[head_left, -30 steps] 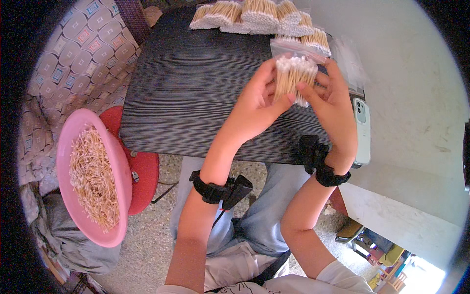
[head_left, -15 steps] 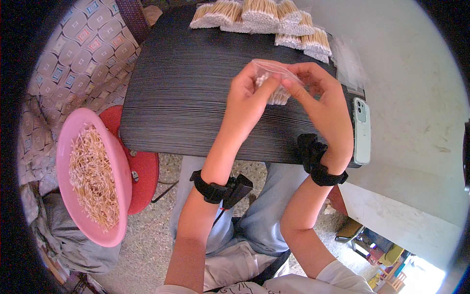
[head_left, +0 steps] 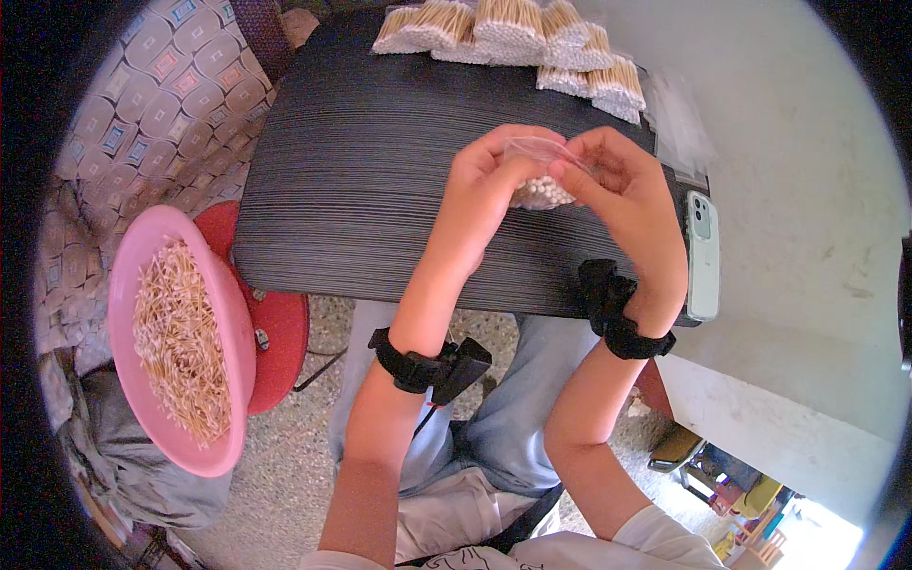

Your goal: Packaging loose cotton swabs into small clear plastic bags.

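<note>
Above the dark, finely striped table [head_left: 380, 180], a clear plastic bag of cotton swabs [head_left: 543, 194] is held between my two hands. My left hand [head_left: 484, 185] is closed on the bag's left side, its thumb across the front near the opening. My right hand [head_left: 622, 185] pinches the upper right edge of the bag with thumb and fingers. White swab tips show through the plastic below my thumbs. Part of the bag is hidden behind my fingers.
Several filled bags of cotton swabs [head_left: 508, 28] lie along the table's far edge. Empty clear bags [head_left: 682, 123] and a pale green phone [head_left: 702, 256] are at the right edge. Left, a pink basin [head_left: 245, 351] of loose swabs rests on a red stool [head_left: 285, 347].
The bag has tilted and shifted slightly right, so the swab tips now face me more. My left hand has moved a little right along with it, still gripping.
</note>
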Available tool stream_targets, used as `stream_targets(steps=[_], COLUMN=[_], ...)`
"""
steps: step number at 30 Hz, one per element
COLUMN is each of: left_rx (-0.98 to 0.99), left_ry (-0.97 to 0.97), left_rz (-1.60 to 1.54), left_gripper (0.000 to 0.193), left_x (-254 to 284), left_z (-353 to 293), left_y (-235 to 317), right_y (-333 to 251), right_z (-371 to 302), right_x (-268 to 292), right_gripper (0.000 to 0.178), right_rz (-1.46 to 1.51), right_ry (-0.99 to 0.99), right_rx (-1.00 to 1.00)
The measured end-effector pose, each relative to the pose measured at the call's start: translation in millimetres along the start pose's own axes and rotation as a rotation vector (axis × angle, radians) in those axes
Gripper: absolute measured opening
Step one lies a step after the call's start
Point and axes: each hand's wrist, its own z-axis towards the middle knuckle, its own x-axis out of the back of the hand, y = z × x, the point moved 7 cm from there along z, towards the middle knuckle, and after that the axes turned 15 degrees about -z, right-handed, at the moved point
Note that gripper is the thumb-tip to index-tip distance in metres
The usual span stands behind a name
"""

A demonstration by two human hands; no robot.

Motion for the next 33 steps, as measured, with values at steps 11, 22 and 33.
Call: stream_targets(steps=[11,22,33], left_rx=[0.013,0.062,0.038], left_ry=[-0.094,0.039,0.042], left_rz=[0.182,0.023,0.173], left_gripper=[0.033,0.042,0.034], left_x=[-5,1,2], left_z=[-1,-5,-4], left_y=[-7,0,-4], right_y=[10,-3,-5], right_z=[-2,-2,0], right_x=[2,9,18], right_gripper=[0.024,0.023,0.023], right_rz=[0.035,-0.056,0.023], right_ry=[-0.033,0.071,0.253], right_rx=[-0.151,-0.108,-0.067])
